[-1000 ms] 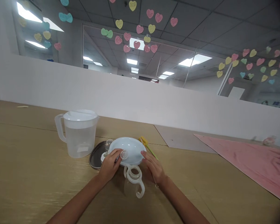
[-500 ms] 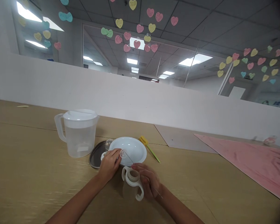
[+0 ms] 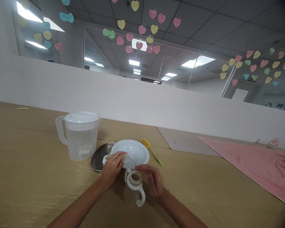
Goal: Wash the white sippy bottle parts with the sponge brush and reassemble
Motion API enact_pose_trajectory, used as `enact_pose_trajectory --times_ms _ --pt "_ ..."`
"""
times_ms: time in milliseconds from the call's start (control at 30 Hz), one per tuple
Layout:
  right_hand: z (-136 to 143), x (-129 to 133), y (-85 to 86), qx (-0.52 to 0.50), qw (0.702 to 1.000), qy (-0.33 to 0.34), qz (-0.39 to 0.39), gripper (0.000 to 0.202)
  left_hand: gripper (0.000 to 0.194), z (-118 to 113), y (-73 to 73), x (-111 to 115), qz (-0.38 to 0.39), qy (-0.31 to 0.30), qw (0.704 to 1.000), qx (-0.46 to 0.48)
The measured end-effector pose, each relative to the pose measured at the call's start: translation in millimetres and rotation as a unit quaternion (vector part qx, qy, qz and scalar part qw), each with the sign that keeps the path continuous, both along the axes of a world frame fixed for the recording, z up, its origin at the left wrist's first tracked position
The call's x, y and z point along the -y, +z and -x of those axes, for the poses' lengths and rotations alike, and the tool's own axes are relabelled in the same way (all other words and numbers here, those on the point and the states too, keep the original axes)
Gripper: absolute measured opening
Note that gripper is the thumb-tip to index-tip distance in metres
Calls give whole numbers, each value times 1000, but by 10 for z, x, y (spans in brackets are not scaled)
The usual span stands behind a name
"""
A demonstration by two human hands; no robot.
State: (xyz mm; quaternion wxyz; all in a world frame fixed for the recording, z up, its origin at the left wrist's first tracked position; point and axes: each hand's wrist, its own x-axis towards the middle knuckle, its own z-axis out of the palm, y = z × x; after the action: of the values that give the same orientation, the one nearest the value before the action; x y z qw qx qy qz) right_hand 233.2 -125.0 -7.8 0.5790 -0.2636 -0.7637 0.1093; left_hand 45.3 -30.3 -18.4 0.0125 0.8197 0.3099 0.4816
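My left hand (image 3: 113, 168) is closed on a small clear round bottle part (image 3: 126, 158), held over the near rim of a white bowl (image 3: 130, 146). My right hand (image 3: 153, 180) pinches a thin straw brush (image 3: 132, 161), whose wire runs up to that part and sticks out behind the hand; whether its tip is inside I cannot tell. Between my hands stands a clear baby bottle (image 3: 133, 193) with white curved handles, its mouth uncovered. Left of the bowl, a dark metal tray (image 3: 97, 160) bears a white bottle top (image 3: 105, 159) with a clear dome, partly hidden by my left hand.
A lidded clear pitcher (image 3: 82, 141) of water stands behind the tray. Right of the bowl lies a yellow sponge brush (image 3: 146, 143) with a green handle. A pink cloth (image 3: 247, 158) covers the table's right side. Behind rises a white wall (image 3: 123, 98) with glass above.
My right hand has shifted slightly, its fingers sliding along the straw brush's wire. The bottle looks a little more tilted. My left hand stays nearly in place with the clear part.
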Motion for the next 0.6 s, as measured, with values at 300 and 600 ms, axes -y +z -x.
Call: enact_pose_trajectory --times_ms 300,600 --pt "-39 -40 -31 11 999 19 -25 33 30 1 -8 -3 -8 16 1000 -4" --pt "-29 -9 30 18 999 -14 -24 31 28 1 -8 0 15 -5 1000 -12"
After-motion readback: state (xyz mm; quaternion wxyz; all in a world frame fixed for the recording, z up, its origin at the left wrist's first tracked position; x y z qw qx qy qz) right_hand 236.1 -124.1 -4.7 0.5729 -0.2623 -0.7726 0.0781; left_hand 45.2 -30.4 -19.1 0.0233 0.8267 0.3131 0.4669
